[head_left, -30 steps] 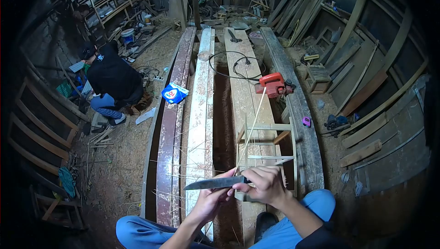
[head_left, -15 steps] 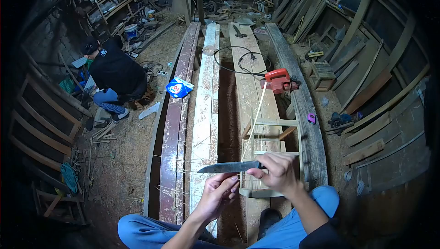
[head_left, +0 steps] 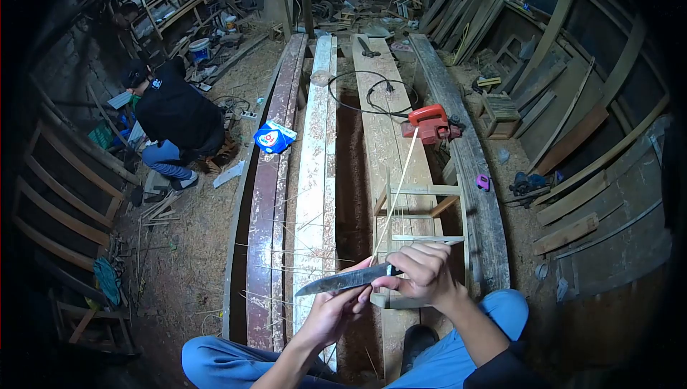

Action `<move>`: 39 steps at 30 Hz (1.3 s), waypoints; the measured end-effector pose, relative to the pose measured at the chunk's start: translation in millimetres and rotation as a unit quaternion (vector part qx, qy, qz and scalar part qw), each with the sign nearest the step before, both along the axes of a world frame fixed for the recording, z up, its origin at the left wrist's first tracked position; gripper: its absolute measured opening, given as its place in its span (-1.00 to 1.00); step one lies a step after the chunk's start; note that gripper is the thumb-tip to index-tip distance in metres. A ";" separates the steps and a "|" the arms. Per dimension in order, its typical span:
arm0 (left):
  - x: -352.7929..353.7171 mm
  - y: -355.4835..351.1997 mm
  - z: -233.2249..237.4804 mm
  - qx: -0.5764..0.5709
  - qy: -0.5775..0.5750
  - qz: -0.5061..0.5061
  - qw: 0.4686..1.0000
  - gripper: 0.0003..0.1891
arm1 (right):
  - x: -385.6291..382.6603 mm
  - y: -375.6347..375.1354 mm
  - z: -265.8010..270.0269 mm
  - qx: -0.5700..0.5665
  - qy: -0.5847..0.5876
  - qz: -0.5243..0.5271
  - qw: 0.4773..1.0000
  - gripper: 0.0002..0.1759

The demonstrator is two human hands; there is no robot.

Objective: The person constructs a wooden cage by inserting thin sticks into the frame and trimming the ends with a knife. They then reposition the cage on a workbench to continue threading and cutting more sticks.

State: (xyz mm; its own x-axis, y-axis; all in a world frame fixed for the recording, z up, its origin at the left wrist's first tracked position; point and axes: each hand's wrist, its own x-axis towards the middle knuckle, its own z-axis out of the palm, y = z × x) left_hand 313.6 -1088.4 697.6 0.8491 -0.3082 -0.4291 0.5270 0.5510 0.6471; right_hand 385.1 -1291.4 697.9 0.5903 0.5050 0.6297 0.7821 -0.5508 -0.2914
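Observation:
My right hand (head_left: 421,272) is wrapped round the handle of a knife (head_left: 338,283), its long dark blade pointing left. Just under the blade, my left hand (head_left: 330,319) is closed on a thin pale wooden strip (head_left: 402,185). This strip rises from my hands, leaning toward a red power planer (head_left: 432,125) on the boards. The blade crosses over the left fingers and hides part of them, along with the spot where it meets the strip. Beneath and beyond my right hand lies a small wooden frame (head_left: 426,190).
Long planks (head_left: 315,174) strewn with shavings and thin strips stretch ahead. On them are a blue packet (head_left: 274,137), a black cable (head_left: 334,95) and a pink tape measure (head_left: 483,182). A person (head_left: 179,113) crouches at the left. Timber (head_left: 479,13) leans at the right.
The knife and my right hand have shifted slightly left and down, and the blade now slants more, its tip lower. My left hand stays under the blade. The view has moved slightly.

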 end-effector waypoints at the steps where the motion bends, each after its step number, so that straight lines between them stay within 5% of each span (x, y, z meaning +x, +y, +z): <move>1: 1.4 1.1 -2.0 0.001 0.000 0.000 1.000 -0.48 | 2.7 -2.8 -0.6 -0.002 -0.001 -0.005 1.000 -0.47; 7: 6.1 5.0 -8.6 -0.001 -0.035 0.012 0.999 -0.70 | 6.2 -10.4 -9.7 0.000 -0.009 -0.052 0.999 -0.44; 14: -3.3 4.5 -13.7 -0.027 0.044 -0.004 0.999 -0.35 | -4.4 11.0 -7.0 0.004 0.005 0.002 1.000 -0.49; 21: 6.1 4.7 -7.2 -0.019 -0.015 -0.028 0.999 -0.91 | 10.7 -11.9 -8.3 -0.008 0.001 -0.039 0.999 -0.44; 25: 9.6 3.1 0.3 0.017 -0.006 -0.014 1.000 -0.77 | 16.5 -19.5 -3.8 -0.021 -0.018 -0.053 0.998 -0.42; 31: 9.2 6.3 -10.3 0.021 -0.013 -0.001 1.000 -0.84 | 15.1 -13.7 -6.2 -0.006 0.005 -0.061 0.998 -0.41; 38: 0.2 4.6 -13.1 0.001 0.036 -0.001 0.999 -0.32 | 3.6 10.4 -7.9 0.039 0.040 0.019 0.998 -0.48; 39: 0.1 2.3 -3.2 0.014 0.029 0.004 0.999 -0.59 | 4.6 7.6 -7.8 0.035 0.030 0.012 0.999 -0.47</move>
